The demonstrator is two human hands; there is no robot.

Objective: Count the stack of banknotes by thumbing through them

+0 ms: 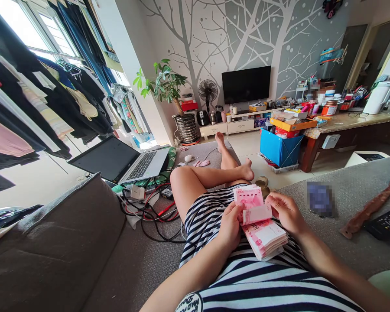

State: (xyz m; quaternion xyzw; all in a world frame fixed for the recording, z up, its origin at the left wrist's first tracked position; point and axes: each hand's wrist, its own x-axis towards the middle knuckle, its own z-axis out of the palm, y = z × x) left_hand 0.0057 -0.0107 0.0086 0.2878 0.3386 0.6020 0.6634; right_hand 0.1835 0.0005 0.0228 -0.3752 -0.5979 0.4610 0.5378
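A thick stack of red-and-white 100 banknotes [264,238] is over my lap, on the striped clothing [211,208]. My left hand [231,223] grips the notes from the left, its thumb pressed on them near the fold. Part of the stack stands up beyond the thumb, and the rest spreads down toward my body. At the right edge, my right hand [287,214] pinches a bent note [257,214] between thumb and fingers. My palms and some fingertips are hidden behind the notes.
I sit on a grey sofa [143,268]. An opened laptop [143,165] and tangled cables [149,212] lie to the left. A black remote [386,223] and a blurred dark item [320,199] rest on the right. Beyond stand a blue box [279,149] and a cluttered table [331,123].
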